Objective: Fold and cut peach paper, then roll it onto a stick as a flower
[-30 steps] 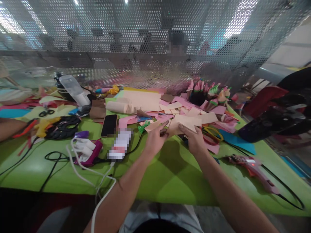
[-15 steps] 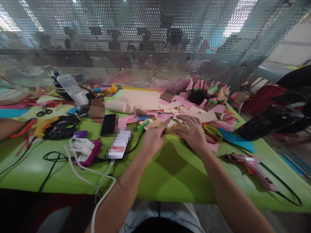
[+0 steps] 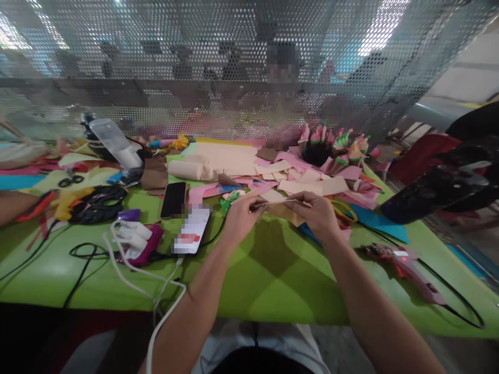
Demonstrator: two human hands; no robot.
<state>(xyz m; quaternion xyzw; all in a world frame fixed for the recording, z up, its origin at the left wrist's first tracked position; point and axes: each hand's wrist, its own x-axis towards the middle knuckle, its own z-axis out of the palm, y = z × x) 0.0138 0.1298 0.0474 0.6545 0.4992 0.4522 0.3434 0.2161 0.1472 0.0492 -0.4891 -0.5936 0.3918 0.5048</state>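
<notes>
A thin, pale strip, paper or craft foam [image 3: 276, 201], stretches between my two hands just above the green tabletop [image 3: 288, 275]. My left hand [image 3: 244, 214] pinches its left end with thumb and fingers. At the other end, my right hand [image 3: 316, 212] grips it the same way. Behind the strip lies a heap of pink and cream cut pieces [image 3: 312, 184]. Close to my left fingers is a small green and white crafted piece [image 3: 231, 199]. The strip is seen nearly edge-on, so its full shape is hidden.
A pink glue gun [image 3: 413, 270] with a black cord lies at right. At left are a phone [image 3: 194, 231] on a white cable, a dark phone [image 3: 173, 200] and a magenta power strip [image 3: 146, 244]. Another person's arm [image 3: 15, 208] reaches in. A perforated metal panel [image 3: 218, 104] stands behind.
My hands were spread over the paper pieces with fingers extended. Both now pinch the pale strip's ends and hold it raised, nearly edge-on.
</notes>
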